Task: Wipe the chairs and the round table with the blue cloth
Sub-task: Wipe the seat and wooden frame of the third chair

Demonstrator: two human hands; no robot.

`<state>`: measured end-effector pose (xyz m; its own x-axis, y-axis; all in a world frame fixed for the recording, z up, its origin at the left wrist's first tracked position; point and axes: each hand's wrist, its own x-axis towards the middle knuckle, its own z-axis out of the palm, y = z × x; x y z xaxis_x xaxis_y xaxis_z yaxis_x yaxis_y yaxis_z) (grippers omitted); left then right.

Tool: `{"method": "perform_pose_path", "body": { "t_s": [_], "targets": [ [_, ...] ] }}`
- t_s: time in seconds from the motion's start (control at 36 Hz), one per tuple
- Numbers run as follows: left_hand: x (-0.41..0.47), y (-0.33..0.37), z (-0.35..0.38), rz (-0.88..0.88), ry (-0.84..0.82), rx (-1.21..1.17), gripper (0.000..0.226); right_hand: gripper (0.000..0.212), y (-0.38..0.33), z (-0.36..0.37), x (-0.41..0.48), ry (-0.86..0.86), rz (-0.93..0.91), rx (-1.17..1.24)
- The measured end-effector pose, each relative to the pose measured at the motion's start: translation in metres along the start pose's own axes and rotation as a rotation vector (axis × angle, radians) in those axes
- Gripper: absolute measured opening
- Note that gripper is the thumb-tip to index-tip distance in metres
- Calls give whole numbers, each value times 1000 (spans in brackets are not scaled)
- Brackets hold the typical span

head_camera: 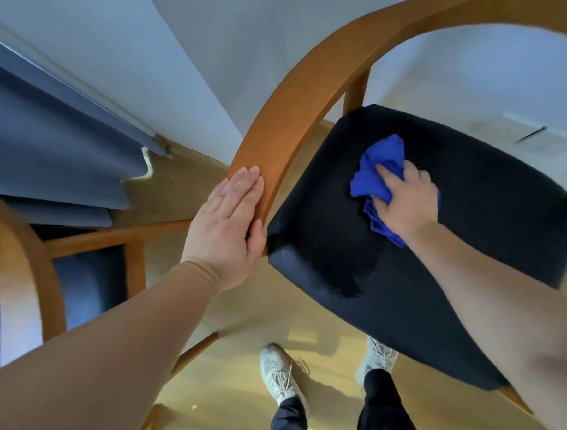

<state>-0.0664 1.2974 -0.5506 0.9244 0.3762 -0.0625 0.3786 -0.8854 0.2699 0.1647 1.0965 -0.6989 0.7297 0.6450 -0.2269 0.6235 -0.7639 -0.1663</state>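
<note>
A wooden chair with a curved orange-brown arm rail [289, 109] and a dark navy padded seat [473, 224] stands right below me. The bunched blue cloth [377, 173] lies on the seat, and my right hand [406, 201] grips it and presses it onto the cushion. My left hand [229, 217] lies flat, fingers straight, against the end of the arm rail near the seat's front left corner. A darker damp-looking patch shows on the front of the seat. The round table is not in view.
A second wooden chair [48, 260] with a blue seat stands at the left. Blue curtains [42, 145] hang at the upper left beside a white wall [234, 53]. My feet [277, 373] stand on the pale wooden floor under the seat's front edge.
</note>
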Motion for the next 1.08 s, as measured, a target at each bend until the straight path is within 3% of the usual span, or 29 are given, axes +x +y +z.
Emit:
{"method": "perform_pose_path", "body": {
  "t_s": [0.19, 0.31, 0.47, 0.61, 0.69, 0.83, 1.08],
  "targets": [
    [0, -1, 2, -4, -10, 33, 52, 61, -35, 13, -91, -136, -125, 3],
    [-1, -1, 2, -5, 2, 37, 52, 68, -36, 24, -141, -170, -295, -4],
    [-1, 7, -3, -9, -34, 59, 53, 65, -26, 16, -152, -287, -448, -22],
    [3, 32, -3, 218, -81, 192, 54, 64, -18, 2, -146, -384, -510, -55],
    [12, 61, 22, 296, -199, 137, 54, 64, -22, 4, -147, -373, -505, -39],
    [28, 75, 88, 143, -477, 166, 66, 65, -17, 17, -149, -308, -534, -1],
    [33, 60, 143, 70, -626, 73, 68, 67, 5, 23, -136, -215, -655, 40]
  ]
}}
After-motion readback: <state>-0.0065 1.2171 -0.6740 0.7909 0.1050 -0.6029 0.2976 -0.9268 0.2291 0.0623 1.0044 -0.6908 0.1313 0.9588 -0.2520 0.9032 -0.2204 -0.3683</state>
